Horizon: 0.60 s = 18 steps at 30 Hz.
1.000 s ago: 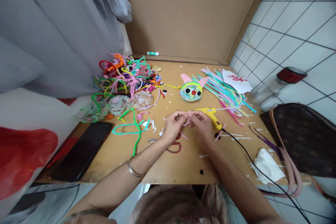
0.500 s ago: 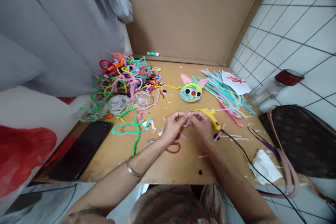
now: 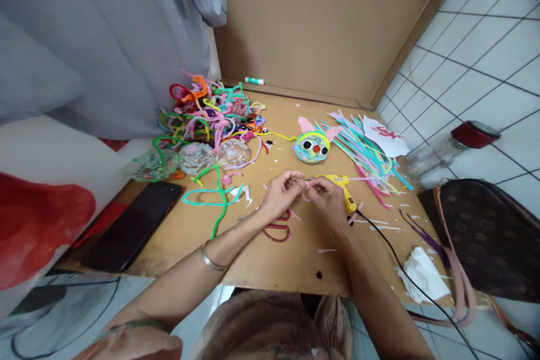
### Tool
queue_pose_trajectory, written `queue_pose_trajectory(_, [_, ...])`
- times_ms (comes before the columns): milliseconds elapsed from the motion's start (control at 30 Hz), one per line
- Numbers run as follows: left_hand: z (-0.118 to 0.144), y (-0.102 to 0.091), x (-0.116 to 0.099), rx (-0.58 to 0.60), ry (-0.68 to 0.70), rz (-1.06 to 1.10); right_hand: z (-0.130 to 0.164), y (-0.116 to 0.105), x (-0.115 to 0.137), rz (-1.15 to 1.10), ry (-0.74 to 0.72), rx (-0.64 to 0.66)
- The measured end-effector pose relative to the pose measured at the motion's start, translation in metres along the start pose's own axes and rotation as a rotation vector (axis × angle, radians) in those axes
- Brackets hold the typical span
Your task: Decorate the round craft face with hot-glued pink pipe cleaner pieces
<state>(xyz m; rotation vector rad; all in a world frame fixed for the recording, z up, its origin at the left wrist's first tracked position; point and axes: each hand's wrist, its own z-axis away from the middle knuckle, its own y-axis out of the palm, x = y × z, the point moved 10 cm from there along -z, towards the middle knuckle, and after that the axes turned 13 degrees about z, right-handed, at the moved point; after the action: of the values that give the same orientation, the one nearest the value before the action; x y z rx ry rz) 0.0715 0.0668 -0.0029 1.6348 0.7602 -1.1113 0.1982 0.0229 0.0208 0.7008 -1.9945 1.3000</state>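
1 head-worn view, forward-down over table (image 3: 291,261)

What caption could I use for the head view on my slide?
Left hand and right hand hold a curled pink strip near a glue gun, with a pink-eared toy beyond.

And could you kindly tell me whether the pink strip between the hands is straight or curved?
Curved; the pink strip bends in an arc between the left hand and right hand.
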Motion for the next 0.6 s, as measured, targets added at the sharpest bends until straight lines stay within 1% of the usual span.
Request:
queue_pose_trajectory(67, [-0.001,0.0,-0.003,0.027,0.057,-0.064,0.001,-0.002,0.009,0.156,-0.11,-0.019])
queue_pose_trajectory(133, [0.0,0.001,-0.01,0.063,0.142,-0.14,0.003,-0.001,0.015,0.288,-0.191,-0.028])
queue_pose_trajectory(267, [0.006,0.011,-0.024,0.184,0.326,-0.325,0.006,0.002,0.02,0.443,-0.265,-0.04])
queue_pose_trajectory(333, [0.009,0.017,-0.029,0.245,0.388,-0.41,0.007,0.003,0.022,0.487,-0.288,-0.048])
queue_pose_trajectory(400, [0.01,0.02,-0.031,0.281,0.421,-0.465,0.008,0.003,0.024,0.523,-0.304,-0.06])
queue_pose_trajectory(500, [0.01,0.022,-0.031,0.307,0.428,-0.487,0.009,0.002,0.025,0.549,-0.315,-0.076])
queue_pose_trajectory(600, [0.01,0.021,-0.03,0.289,0.421,-0.464,0.01,0.002,0.026,0.534,-0.31,-0.075])
